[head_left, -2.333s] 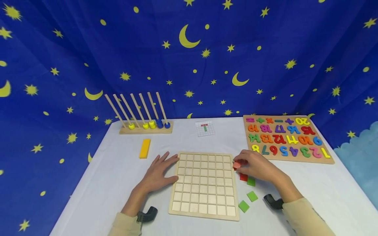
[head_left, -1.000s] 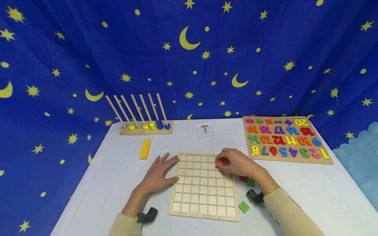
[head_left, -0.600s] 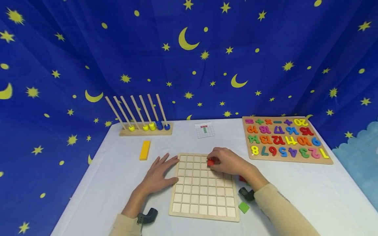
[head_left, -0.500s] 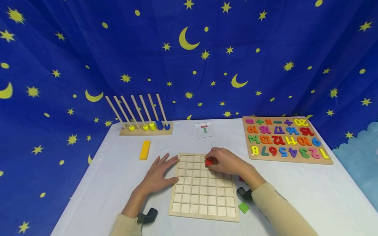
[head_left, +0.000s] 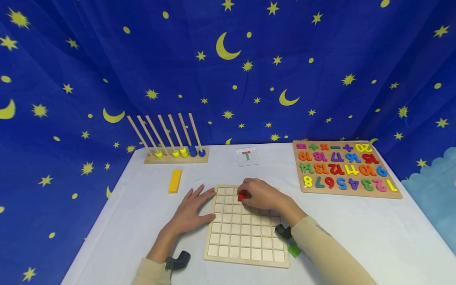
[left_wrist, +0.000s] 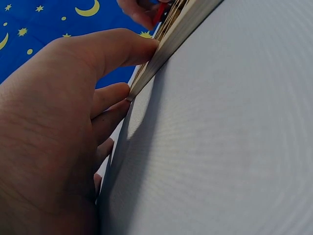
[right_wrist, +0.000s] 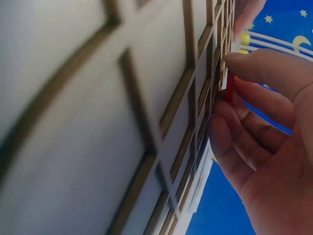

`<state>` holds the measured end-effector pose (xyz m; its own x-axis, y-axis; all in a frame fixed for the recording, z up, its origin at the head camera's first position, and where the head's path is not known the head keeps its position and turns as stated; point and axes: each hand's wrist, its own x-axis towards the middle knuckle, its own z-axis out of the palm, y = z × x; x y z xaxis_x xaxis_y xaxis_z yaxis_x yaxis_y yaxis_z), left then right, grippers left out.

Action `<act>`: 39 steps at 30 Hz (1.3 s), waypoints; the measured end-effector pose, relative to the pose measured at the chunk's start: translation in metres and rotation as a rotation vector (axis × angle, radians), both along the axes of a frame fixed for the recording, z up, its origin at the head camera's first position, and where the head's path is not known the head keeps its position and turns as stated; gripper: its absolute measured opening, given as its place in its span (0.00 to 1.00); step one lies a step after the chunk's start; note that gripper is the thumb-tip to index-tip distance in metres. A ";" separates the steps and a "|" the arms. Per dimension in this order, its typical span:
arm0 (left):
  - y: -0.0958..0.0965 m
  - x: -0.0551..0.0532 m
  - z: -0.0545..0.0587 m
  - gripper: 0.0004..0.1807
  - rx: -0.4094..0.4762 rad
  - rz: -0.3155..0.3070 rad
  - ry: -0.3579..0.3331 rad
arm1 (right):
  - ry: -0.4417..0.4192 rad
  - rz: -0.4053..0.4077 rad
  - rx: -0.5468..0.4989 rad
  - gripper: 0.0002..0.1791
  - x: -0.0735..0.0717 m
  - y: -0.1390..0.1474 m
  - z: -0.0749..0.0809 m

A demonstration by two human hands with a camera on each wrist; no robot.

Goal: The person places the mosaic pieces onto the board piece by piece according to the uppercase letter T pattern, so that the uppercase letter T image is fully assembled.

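My right hand (head_left: 261, 194) pinches a small red square tile (head_left: 242, 196) over the upper middle of a wooden grid board (head_left: 234, 240). In the right wrist view the red tile (right_wrist: 230, 87) stands edge-on between thumb and fingers, close to the grid; whether it touches a cell is unclear. My left hand (head_left: 190, 211) lies spread at the board's left side, thumb and fingertips against the rim (left_wrist: 171, 49). Right of the board's lower corner lies a green tile (head_left: 294, 250), partly covered by the right wrist's gear. The forearm hides the spot where other tiles lay.
A small pattern card (head_left: 247, 156) with a red and green T lies behind the board. At back left stands a peg abacus (head_left: 176, 159) with yellow and blue beads; a yellow block (head_left: 174, 181) is in front. A number puzzle board (head_left: 347, 168) occupies the back right.
My right hand has carried the red tile from beside the board leftward over its upper rows. The forearm now covers the red and green tiles seen earlier. My left hand has stayed put.
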<state>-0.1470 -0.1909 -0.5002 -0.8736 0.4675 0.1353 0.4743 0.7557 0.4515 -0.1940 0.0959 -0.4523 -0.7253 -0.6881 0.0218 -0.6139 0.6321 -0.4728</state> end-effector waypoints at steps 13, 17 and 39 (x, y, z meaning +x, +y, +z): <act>-0.001 -0.001 -0.001 0.38 -0.011 0.006 -0.013 | 0.037 0.055 0.010 0.14 0.001 -0.015 -0.002; -0.001 -0.001 -0.001 0.38 -0.010 0.007 -0.013 | 0.028 0.054 0.018 0.13 0.002 -0.014 -0.004; -0.001 -0.001 0.000 0.38 -0.010 0.009 -0.014 | -0.062 -0.151 -0.102 0.28 0.009 0.037 0.011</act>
<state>-0.1476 -0.1914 -0.5004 -0.8797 0.4606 0.1182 0.4609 0.7647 0.4503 -0.1845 0.1330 -0.4414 -0.8220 -0.5682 0.0383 -0.4839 0.6615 -0.5730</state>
